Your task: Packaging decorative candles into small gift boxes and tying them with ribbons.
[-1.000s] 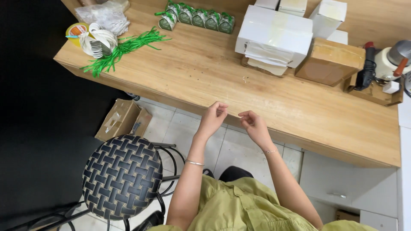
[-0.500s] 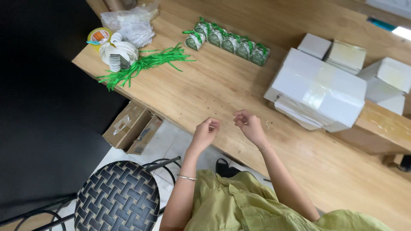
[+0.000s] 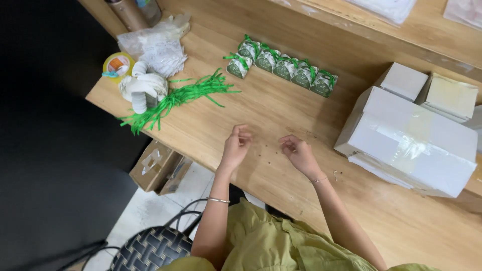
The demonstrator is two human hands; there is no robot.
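Both hands have slid further onto the bench since a moment ago, and the view has swung left so the row of small green tied packets now sits above them. Left hand and right hand hover just over the wood, apart from each other, fingers curled inward with tips pinched narrow; whether anything tiny sits between the fingertips cannot be made out. Small dark specks dot the wood between the hands. Well off to the left a bundle of green ribbon strips trails to the bench's front edge, beside white rolls, a yellow tape roll and a crumpled clear bag. Close on the right a large white box partly overhangs the front edge, with smaller boxes behind it. Open wood lies between hands and packets. Below the edge, a cardboard box and a woven stool are partly cut off.
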